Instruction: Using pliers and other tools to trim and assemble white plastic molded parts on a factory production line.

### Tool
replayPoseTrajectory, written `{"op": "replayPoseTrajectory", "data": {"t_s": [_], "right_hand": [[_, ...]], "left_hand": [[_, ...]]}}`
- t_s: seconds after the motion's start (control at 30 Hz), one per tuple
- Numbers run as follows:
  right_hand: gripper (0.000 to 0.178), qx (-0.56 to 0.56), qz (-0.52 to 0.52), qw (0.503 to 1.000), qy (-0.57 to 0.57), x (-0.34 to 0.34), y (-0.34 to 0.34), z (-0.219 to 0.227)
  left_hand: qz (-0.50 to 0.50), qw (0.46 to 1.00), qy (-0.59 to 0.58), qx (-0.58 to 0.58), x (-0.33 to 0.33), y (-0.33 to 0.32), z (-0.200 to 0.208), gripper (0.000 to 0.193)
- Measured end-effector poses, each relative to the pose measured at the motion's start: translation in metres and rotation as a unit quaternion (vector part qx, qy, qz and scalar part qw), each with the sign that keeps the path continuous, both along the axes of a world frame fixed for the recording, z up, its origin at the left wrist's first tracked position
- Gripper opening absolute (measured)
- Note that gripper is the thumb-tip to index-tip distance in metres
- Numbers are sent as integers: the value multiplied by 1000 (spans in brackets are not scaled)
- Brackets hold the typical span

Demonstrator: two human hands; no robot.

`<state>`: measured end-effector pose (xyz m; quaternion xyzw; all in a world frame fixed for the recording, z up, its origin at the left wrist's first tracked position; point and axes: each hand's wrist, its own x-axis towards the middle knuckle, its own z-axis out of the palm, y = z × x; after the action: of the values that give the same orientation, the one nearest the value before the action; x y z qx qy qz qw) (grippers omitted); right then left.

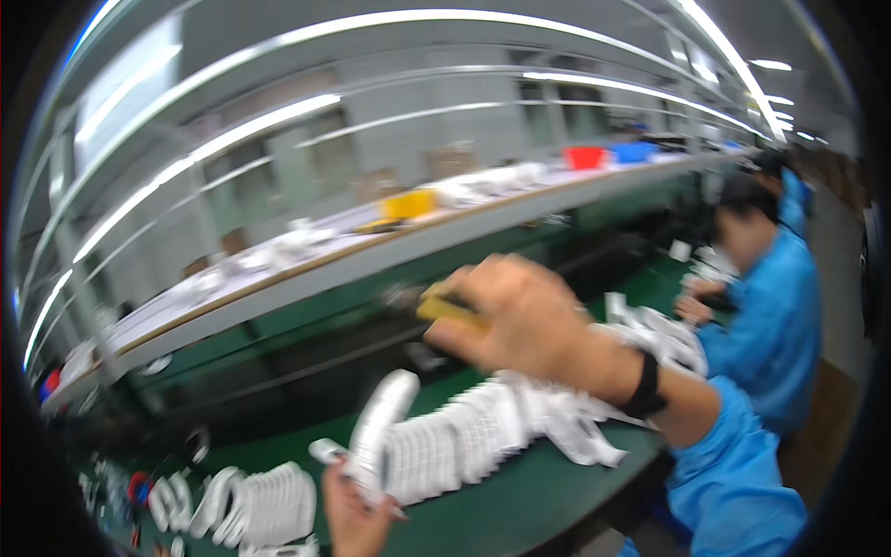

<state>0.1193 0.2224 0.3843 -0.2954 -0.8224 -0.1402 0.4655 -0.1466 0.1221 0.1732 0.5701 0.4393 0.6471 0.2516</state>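
My left hand, low in the picture, is closed on a white curved plastic part, tilted upward with its rounded end on top. Raised over the bench, my right hand grips a small yellow object, maybe a tool handle; motion blur hides its kind. Beneath that hand and beside the held part, a long row of similar white curved parts stands close together on the green bench. Another group of white parts stands to the left of my left hand.
A long shelf runs behind the bench, bearing a yellow bin, a red bin, a blue bin and white parts. At right, a co-worker in blue sits at the bench. Small items lie at far left.
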Motion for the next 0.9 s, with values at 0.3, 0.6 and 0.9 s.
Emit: {"op": "replayPoseTrajectory", "data": {"t_s": [0.3, 0.6, 0.9], "right_hand": [[25, -62, -138, 972, -180, -197, 114, 108], [46, -14, -209, 972, -105, -244, 195, 79], [47, -31, -139, 989, -37, -171, 234, 94]], "left_hand": [[108, 976, -170, -86, 28, -153, -37, 70], [155, 967, -179, -92, 17, -181, -73, 74], [142, 965, -198, -97, 23, -168, -86, 77]]}}
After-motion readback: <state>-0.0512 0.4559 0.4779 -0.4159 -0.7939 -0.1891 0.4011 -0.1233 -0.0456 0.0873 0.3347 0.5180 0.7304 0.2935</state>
